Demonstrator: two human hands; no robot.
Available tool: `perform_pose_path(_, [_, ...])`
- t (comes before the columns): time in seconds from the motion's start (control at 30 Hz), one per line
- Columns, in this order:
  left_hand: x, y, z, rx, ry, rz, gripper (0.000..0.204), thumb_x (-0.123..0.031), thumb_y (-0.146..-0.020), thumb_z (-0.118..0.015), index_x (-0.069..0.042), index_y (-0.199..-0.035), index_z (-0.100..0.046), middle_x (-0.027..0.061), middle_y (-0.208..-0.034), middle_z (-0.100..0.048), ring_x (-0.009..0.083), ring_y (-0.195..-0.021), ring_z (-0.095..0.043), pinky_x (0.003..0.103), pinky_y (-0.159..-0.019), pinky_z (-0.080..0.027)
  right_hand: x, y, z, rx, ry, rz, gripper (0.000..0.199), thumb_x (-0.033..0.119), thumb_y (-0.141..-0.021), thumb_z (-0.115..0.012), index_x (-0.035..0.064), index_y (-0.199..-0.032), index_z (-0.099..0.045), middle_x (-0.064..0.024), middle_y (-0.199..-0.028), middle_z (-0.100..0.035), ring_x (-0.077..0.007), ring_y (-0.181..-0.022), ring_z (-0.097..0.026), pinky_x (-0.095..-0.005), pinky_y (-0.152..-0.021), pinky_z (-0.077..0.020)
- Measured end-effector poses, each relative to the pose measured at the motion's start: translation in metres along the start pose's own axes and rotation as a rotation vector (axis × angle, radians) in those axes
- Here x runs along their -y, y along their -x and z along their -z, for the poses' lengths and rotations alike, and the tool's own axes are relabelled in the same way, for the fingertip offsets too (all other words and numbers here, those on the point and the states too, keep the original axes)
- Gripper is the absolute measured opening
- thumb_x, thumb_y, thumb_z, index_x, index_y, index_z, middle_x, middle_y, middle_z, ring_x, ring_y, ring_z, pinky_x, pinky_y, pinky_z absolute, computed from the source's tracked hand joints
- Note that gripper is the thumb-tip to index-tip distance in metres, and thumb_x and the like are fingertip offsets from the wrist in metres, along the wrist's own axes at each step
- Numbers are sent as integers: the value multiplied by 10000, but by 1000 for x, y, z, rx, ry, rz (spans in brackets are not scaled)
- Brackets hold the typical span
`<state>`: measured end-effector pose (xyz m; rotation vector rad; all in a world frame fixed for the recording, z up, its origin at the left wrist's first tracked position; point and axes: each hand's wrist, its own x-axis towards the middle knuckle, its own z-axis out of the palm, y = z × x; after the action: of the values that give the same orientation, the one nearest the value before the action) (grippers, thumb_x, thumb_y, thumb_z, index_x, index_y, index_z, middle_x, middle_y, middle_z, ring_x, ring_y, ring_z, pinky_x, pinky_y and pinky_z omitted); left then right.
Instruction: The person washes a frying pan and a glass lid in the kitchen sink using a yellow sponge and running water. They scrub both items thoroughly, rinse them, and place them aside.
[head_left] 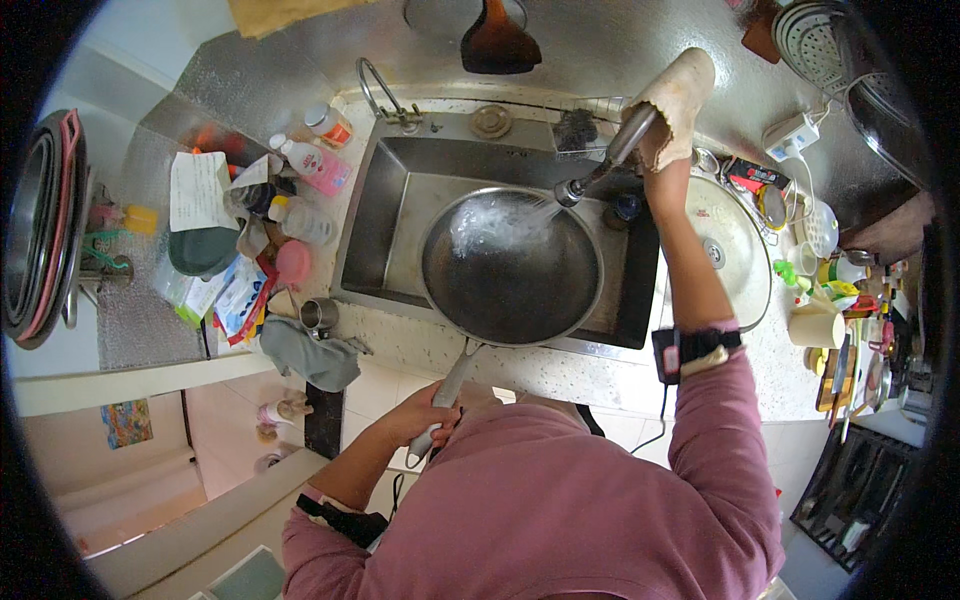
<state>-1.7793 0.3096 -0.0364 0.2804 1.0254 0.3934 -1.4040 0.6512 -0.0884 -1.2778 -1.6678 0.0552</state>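
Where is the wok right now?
Near the centre of the head view, the wok is over the sink, left of the faucet spout, its handle in the left hand.

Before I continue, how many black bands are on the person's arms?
2: the left band around the left forearm, lower in the picture than the pan handle; the right band around the right forearm, by the pink sleeve. Any under clothing would be hidden.

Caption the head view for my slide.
Pan over the sink, its handle in the left hand, as water sprays into it from a tap.
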Motion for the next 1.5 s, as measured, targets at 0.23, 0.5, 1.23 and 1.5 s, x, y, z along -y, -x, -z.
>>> perform_pose_path(0.23, [-2,9,9,44,-103,23,273,-12,-833,-575,-62,-1035,-398,47,-655,-467,112,-432,-427,283,-392,-359,80,144,35,365,23,-485,316,107,-806,-640,-26,-1028,-460,-218,-918,-523,-347,-769,-537,-408,-700,-457])
perform_pose_path(0.5, [-2,23,23,110,-255,93,339,-47,-852,-587,-46,-1119,-378,50,-667,-484,126,-467,-475,293,-420,-407,128,167,-55,1402,477,-167,480,154,-792,-651,55,-1218,-453,-227,-1226,-443,-406,-1080,-572,-480,-904,-487])
perform_pose_path(1.23, [-16,21,40,131,-488,-48,496,4,-813,-553,40,-1262,-346,74,-702,-549,157,-530,-544,296,-508,-458,107,172,-45,1722,348,190,462,178,-777,-674,95,-1205,-524,-221,-1183,-446,-406,-1001,-560,-448,-892,-468])
perform_pose_path(1.5, [-21,20,41,123,-526,44,550,-5,-798,-576,10,-1303,-358,63,-715,-547,142,-552,-546,283,-526,-467,117,184,-136,1409,173,117,421,113,-740,-672,104,-1149,-573,-191,-1184,-474,-387,-1003,-577,-454,-881,-470])
